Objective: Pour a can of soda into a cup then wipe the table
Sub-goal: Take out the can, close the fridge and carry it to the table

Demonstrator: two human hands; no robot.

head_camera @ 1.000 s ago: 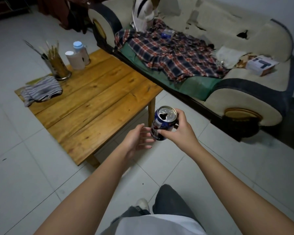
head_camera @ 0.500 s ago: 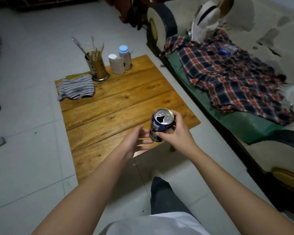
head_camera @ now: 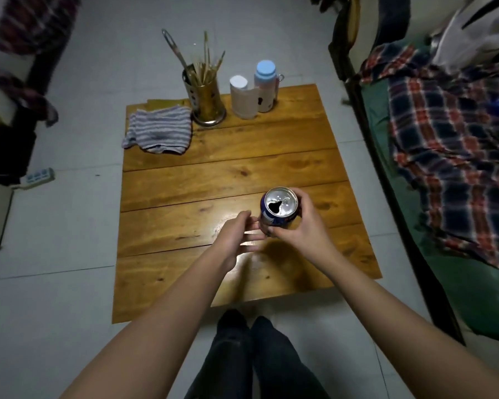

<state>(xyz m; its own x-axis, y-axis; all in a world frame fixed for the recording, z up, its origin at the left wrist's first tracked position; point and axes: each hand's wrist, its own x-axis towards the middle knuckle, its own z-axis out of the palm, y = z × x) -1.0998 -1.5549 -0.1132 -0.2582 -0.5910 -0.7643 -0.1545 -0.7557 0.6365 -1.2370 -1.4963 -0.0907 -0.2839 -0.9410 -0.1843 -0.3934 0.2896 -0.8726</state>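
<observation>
- The can (head_camera: pixel 278 210) is blue with a silver top, its mouth open, upright above the tabletop (head_camera: pixel 231 174).
- Our right hand (head_camera: pixel 306 226) grips it from the side, fingers curled round it.
- Our left hand (head_camera: pixel 236 237) is beside it, fingers loosely spread, holding nothing.
- The cup (head_camera: pixel 243 97) and cloth (head_camera: pixel 159 130) sit at the tabletop's far edge.

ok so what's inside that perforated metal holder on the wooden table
The perforated metal holder on the wooden table holds a bundle of pale wooden chopsticks and one long metal utensil handle, all sticking up. Their lower ends are hidden by its wall.
</observation>
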